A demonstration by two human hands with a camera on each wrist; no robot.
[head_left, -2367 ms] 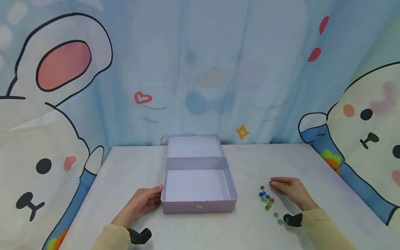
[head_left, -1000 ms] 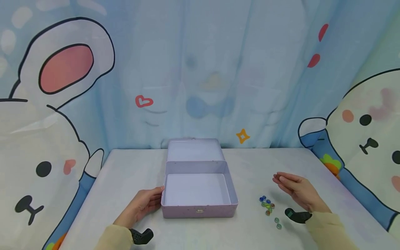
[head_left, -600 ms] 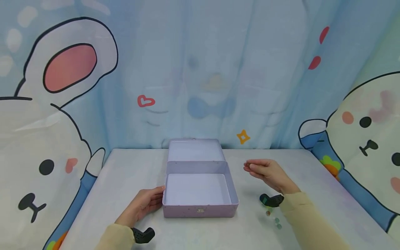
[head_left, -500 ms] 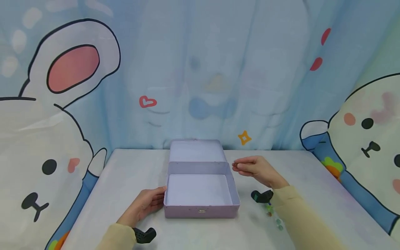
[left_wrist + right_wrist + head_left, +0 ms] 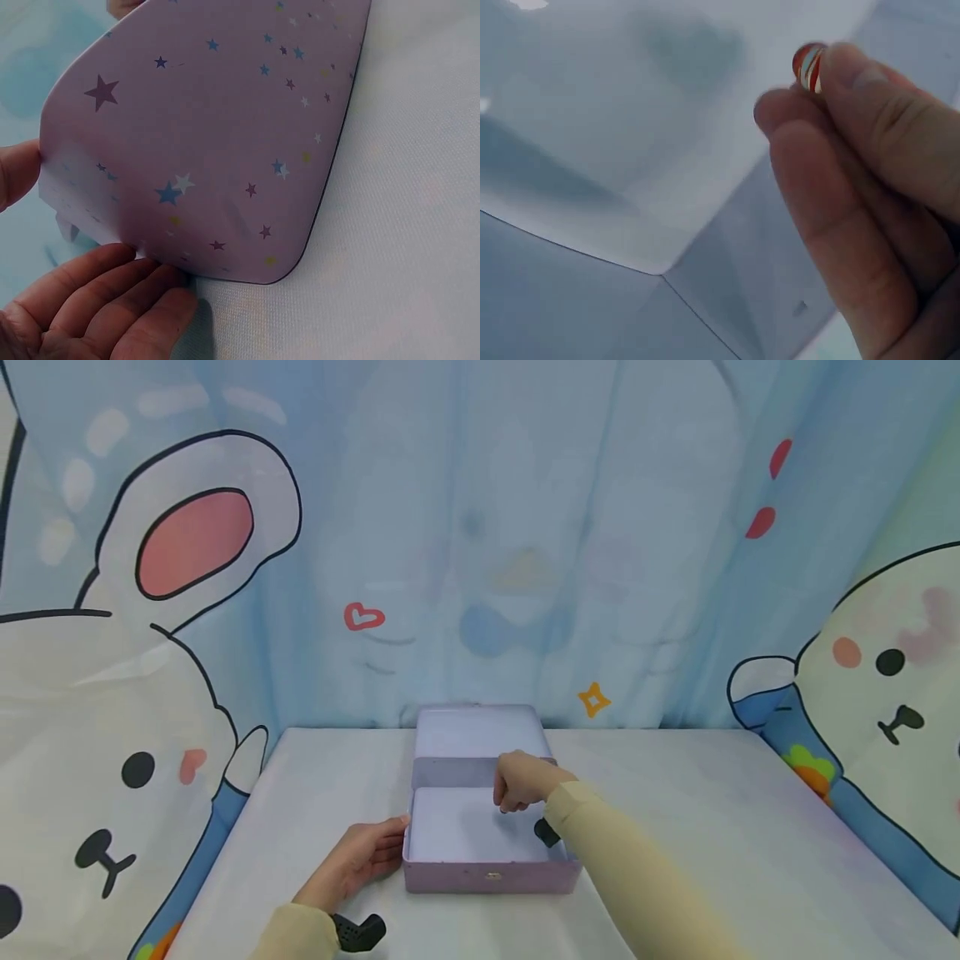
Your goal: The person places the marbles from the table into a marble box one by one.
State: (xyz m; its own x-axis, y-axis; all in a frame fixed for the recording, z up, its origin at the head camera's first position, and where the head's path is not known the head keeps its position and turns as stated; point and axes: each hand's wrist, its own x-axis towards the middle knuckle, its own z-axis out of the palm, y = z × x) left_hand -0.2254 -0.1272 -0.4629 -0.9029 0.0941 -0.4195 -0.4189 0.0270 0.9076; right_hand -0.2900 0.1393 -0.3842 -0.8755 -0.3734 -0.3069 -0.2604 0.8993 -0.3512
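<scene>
A lilac tin box point(image 5: 450, 878) stands on the table with its hinged lid point(image 5: 482, 732) tipped back. My right hand point(image 5: 525, 781) is over the inside of the box, toward its right half. In the right wrist view, thumb and fingertips of that hand point(image 5: 847, 195) pinch a glass marble point(image 5: 808, 67) with red, orange and white swirls. My left hand point(image 5: 362, 857) rests against the box's left side. The left wrist view has its thumb and relaxed fingers point(image 5: 90, 289) touching the star-printed outer wall point(image 5: 210, 127). The box floor point(image 5: 450, 827) shows no marbles in its visible part.
The right sleeve point(image 5: 637, 877) stretches across the table's right front and covers the spot where loose marbles lay earlier. A black wrist device point(image 5: 360, 933) sits at the left cuff. Behind the white table point(image 5: 697, 785) hangs a printed blue curtain point(image 5: 495, 527).
My right hand has lifted a marble from the group on the right and carried it left, over the box. The left hand has stayed at the box's left side. The view has shifted slightly.
</scene>
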